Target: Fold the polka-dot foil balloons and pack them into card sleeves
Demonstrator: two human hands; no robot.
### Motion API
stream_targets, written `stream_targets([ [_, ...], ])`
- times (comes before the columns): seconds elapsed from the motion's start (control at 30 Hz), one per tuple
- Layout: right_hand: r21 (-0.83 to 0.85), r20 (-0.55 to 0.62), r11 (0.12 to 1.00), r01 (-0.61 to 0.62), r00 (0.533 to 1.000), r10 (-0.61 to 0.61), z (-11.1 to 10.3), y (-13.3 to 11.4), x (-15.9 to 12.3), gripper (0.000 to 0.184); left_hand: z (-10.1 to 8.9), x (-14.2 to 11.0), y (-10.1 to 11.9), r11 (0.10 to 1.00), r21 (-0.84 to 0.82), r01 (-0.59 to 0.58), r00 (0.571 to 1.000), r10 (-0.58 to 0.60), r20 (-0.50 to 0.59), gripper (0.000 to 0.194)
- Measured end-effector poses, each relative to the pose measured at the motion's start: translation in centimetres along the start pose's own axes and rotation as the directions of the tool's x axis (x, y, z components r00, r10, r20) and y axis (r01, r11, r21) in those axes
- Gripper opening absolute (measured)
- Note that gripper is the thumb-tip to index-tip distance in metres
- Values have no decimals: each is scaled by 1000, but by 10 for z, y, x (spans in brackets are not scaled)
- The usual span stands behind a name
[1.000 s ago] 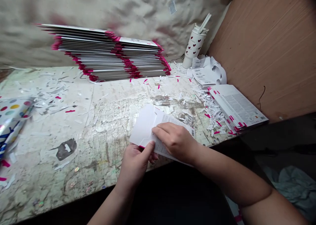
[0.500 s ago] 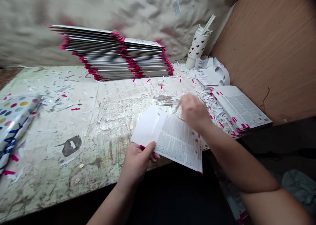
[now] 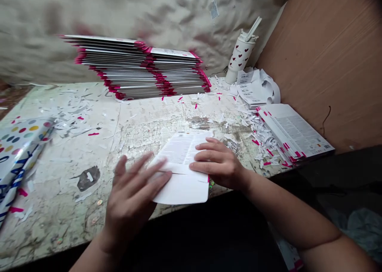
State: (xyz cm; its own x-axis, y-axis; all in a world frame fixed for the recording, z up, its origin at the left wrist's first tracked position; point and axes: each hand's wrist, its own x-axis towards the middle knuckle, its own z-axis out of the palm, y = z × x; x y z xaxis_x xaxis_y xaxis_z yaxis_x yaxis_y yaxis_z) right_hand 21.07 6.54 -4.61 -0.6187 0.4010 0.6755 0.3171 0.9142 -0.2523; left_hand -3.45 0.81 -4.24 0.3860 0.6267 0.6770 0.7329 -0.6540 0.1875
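A white printed card sleeve (image 3: 182,169) lies flat at the near edge of the worn table (image 3: 98,152), its blank rounded end hanging over the edge. My right hand (image 3: 219,162) rests on its right side with the fingers stretched flat, pressing it down. My left hand (image 3: 133,196) hovers over the sleeve's left edge, fingers spread and slightly blurred, holding nothing.
A tall stack of pink-edged flat sleeves (image 3: 143,67) stands at the back. A smaller pile of sleeves (image 3: 294,133) lies at the right by the wooden wall. White label sheets (image 3: 253,89), a heart-patterned tumbler (image 3: 240,55), paper scraps, and dotted wrapping (image 3: 18,144) at left.
The sleeve was held up in my left hand; now it lies turned on the table. My right hand came back from the right pile onto it, and my left hand let go.
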Motion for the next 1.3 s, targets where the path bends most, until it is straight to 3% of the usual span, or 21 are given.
stream_targets([
  [0.1, -115, 96, 992, 48, 995, -37, 11, -5, -20, 19, 12, -22, 3, 990, -8, -143, 972, 142, 188, 34],
  [0.27, -209, 254, 977, 38, 967, 16, 32, -30, -61, 23, 41, -58, 23, 990, -4, -139, 930, 132, 343, 28],
  [0.37, -178, 224, 982, -70, 968, 109, 35, -35, -68, 32, 42, -59, 27, 998, -50, -50, 929, 65, 366, 25],
  [0.43, -124, 212, 973, -195, 953, 218, 36, -33, -64, 24, 41, -50, 25, 992, -110, 69, 914, -19, 405, 19],
  [0.53, -89, 216, 908, -409, 882, 418, 38, -26, -52, 15, 45, -32, 17, 938, -104, 330, 837, -240, 493, 13],
  [0.6, -120, 222, 887, -445, 859, 461, 40, -20, -46, 21, 52, -21, 11, 919, -13, 393, 799, -335, 500, 19],
  [0.67, -149, 267, 911, -384, 872, 412, 40, -15, -44, 28, 58, -16, 5, 931, 100, 350, 812, -355, 463, 29],
  [0.77, -136, 402, 954, -267, 865, 299, 37, -13, -47, 32, 58, -21, 2, 931, 233, 283, 877, -349, 331, 40],
  [0.87, -128, 503, 972, -198, 832, 236, 31, -17, -52, 42, 49, -40, 8, 983, 167, 73, 959, -116, 260, 35],
  [0.97, -124, 545, 978, -168, 812, 209, 28, -21, -54, 49, 44, -61, 18, 989, 71, -126, 922, 91, 377, 47],
  [1.17, -151, 544, 980, -128, 818, 190, 32, -30, -65, 57, 38, -72, 28, 972, 185, -142, 892, 45, 450, 63],
  [1.23, -174, 504, 981, -89, 847, 167, 30, -38, -75, 50, 24, -69, 29, 985, 107, -137, 910, 82, 407, 53],
  [1.3, -147, 435, 988, -50, 894, 110, 24, -45, -83, 41, 7, -63, 32, 1000, -5, -6, 949, 7, 316, 26],
])
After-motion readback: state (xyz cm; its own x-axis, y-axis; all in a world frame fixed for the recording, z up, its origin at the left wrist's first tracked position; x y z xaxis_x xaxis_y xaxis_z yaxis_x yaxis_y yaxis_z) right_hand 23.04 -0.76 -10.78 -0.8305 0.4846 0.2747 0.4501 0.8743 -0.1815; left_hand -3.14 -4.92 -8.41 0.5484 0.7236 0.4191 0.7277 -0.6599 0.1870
